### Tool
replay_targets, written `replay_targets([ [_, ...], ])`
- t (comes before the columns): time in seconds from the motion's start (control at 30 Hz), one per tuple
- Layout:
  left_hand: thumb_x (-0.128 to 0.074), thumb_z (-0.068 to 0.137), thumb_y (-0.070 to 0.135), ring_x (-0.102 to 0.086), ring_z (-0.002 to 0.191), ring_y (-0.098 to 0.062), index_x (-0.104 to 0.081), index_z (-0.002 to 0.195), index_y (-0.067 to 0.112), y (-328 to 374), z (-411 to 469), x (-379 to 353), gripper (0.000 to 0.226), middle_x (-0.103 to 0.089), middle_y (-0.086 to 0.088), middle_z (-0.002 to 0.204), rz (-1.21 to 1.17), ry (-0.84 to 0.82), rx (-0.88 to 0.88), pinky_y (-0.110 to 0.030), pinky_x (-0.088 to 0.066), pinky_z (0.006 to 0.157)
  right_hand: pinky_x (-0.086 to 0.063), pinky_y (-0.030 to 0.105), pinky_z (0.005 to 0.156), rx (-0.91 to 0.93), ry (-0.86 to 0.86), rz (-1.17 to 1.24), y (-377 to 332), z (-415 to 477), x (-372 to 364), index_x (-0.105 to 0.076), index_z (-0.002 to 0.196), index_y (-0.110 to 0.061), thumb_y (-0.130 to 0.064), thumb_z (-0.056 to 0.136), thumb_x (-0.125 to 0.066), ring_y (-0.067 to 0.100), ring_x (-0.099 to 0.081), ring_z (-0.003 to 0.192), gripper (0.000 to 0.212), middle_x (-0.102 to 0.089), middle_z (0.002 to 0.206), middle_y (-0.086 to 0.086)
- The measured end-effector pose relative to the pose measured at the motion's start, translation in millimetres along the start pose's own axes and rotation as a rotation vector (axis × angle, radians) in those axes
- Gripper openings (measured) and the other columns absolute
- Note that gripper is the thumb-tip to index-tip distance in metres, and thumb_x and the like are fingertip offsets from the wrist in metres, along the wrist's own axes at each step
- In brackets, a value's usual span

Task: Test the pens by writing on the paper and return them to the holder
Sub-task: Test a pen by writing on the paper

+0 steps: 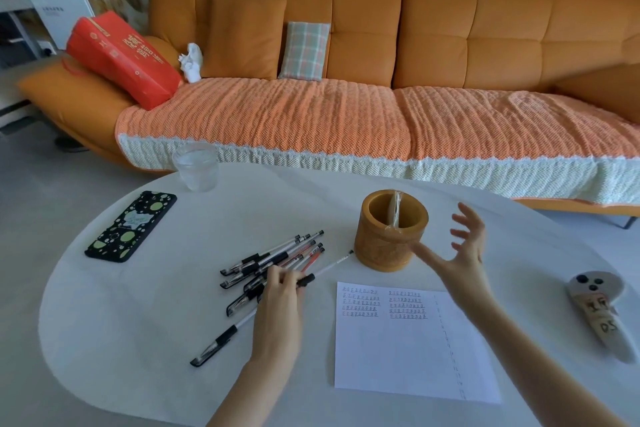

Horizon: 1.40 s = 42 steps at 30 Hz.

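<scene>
One long orange leather sofa point(433, 35) with a knitted orange-and-white throw fills the far side of the scene. Nearer lies a rounded white table point(138, 322) carrying everything else.

On the near right part of the table lies a white sheet of paper point(408, 350) with two blocks of small handwritten marks at its far end. At the far left of the table sits a black phone with green spots point(130, 227), face down, and just beyond it a clear glass jar point(196, 166) near the table's far edge. A grey handheld controller with black buttons point(597, 308) rests at the right edge.

Just beyond the paper stands the round yellow-brown wooden pen holder point(391, 232), upright, with a divider across its mouth.

To the holder's left a loose pile of black-capped gel pens point(273, 260) lies on the table, and a single black-capped pen point(216, 343) lies apart, nearer and to the left.

The left hand point(280, 298) rests over the pile, fingers closed on a slim pen with a black grip point(325, 267) whose tip points toward the holder. The right hand point(464, 253) hovers just right of the holder, fingers spread wide, holding nothing.
</scene>
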<state>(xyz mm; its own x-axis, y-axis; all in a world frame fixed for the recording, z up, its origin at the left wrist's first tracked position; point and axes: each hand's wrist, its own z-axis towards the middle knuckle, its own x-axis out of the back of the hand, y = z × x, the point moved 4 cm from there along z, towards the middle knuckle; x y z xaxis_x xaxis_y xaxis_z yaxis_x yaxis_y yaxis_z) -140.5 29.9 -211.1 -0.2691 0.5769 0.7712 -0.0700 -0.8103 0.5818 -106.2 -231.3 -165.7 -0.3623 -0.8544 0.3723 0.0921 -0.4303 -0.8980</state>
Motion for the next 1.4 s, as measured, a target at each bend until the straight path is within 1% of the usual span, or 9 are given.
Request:
replay_targets([
  [0.1,-0.048,0.094,0.007,-0.055,0.087,-0.016,-0.057,0.104,0.012,-0.2,-5.0,6.6,0.014,-0.044,0.000,0.102,-0.245,0.027,0.090,-0.015,-0.035,0.071,-0.039,0.019,0.074,0.001,0.055,0.061,-4.1,-34.6,-9.0,-0.052,0.110,-0.023,-0.028,0.081,-0.071,0.015,-0.047,0.086,0.035,-0.051,0.104,0.000],
  [0.17,-0.048,0.094,0.008,-0.054,0.087,-0.014,-0.052,0.101,0.019,7.2,-10.7,6.1,0.014,-0.050,0.003,0.098,-0.318,-0.024,0.066,-0.013,-0.036,0.071,-0.042,0.015,0.064,-0.112,-0.183,0.156,-9.3,-54.6,-31.9,-0.061,0.096,-0.018,-0.020,0.089,-0.064,0.014,-0.052,0.075,0.007,-0.060,0.088,0.000],
  [0.3,-0.045,0.097,0.016,-0.054,0.071,0.002,-0.047,0.097,0.030,28.7,-25.1,4.8,0.014,-0.061,0.010,0.083,-0.405,-0.220,0.042,-0.012,-0.039,0.061,-0.043,0.020,0.058,-0.216,-0.557,0.261,-28.5,-81.4,-72.8,-0.065,0.099,-0.013,-0.031,0.092,-0.057,0.010,-0.052,0.059,0.021,-0.060,0.067,0.001],
  [0.43,-0.037,0.100,0.026,-0.054,0.068,0.004,-0.051,0.100,0.025,46.6,-34.1,5.8,0.015,-0.058,0.012,0.079,-0.474,-0.277,0.040,-0.013,-0.039,0.059,-0.040,0.024,0.052,-0.205,-0.491,0.319,-43.4,-81.3,-79.2,-0.062,0.090,0.002,-0.027,0.094,-0.055,0.015,-0.048,0.055,0.030,-0.057,0.062,0.005],
  [0.6,-0.037,0.099,0.031,-0.047,0.054,-0.002,-0.050,0.076,0.032,46.9,-34.8,6.4,0.027,-0.052,0.013,0.055,-0.368,-0.266,0.035,-0.018,-0.032,0.051,-0.036,0.022,0.048,-0.215,-0.493,0.331,-42.6,-86.5,-74.1,-0.059,0.084,0.007,-0.021,0.096,-0.053,0.014,-0.044,0.052,0.030,-0.054,0.060,0.006],
  [0.77,-0.042,0.097,0.036,-0.041,0.049,-0.010,-0.050,0.071,0.034,49.0,-43.0,1.0,0.027,-0.048,0.014,0.048,-0.344,-0.293,0.036,-0.021,-0.029,0.047,-0.035,0.021,0.048,-0.273,-0.469,0.384,-29.9,-94.8,-66.7,-0.056,0.086,0.011,-0.018,0.097,-0.051,0.014,-0.042,0.050,0.031,-0.052,0.059,0.006],
  [1.0,-0.052,0.091,0.043,-0.042,0.051,-0.006,-0.060,0.094,0.037,41.1,-52.2,-7.6,0.011,-0.046,0.013,0.051,-0.377,-0.359,0.036,-0.019,-0.026,0.048,-0.037,0.024,0.048,-0.357,-0.382,0.451,-12.6,-101.2,-58.6,-0.057,0.078,0.001,-0.015,0.094,-0.054,0.018,-0.043,0.047,0.023,-0.054,0.054,0.006],
  [1.2,-0.056,0.088,0.039,-0.048,0.081,-0.004,-0.048,0.127,0.041,23.1,-52.0,-0.9,0.040,-0.052,0.017,0.083,-0.098,-0.302,-0.148,-0.018,-0.041,0.071,-0.041,0.027,0.048,-0.435,-0.214,0.537,3.3,-93.9,-45.3,-0.057,0.072,0.000,-0.007,0.086,-0.065,0.019,-0.049,0.048,0.018,-0.055,0.054,0.008],
  [1.4,-0.056,0.081,0.046,-0.041,0.064,-0.003,-0.066,0.113,0.034,11.5,-57.1,-13.1,0.035,-0.035,0.017,0.064,0.027,-0.264,-0.302,-0.014,-0.035,0.059,-0.038,0.026,0.045,-0.441,-0.154,0.590,11.0,-92.0,-43.6,-0.054,0.082,-0.003,-0.003,0.091,-0.054,0.021,-0.052,0.049,0.008,-0.052,0.059,0.010],
])
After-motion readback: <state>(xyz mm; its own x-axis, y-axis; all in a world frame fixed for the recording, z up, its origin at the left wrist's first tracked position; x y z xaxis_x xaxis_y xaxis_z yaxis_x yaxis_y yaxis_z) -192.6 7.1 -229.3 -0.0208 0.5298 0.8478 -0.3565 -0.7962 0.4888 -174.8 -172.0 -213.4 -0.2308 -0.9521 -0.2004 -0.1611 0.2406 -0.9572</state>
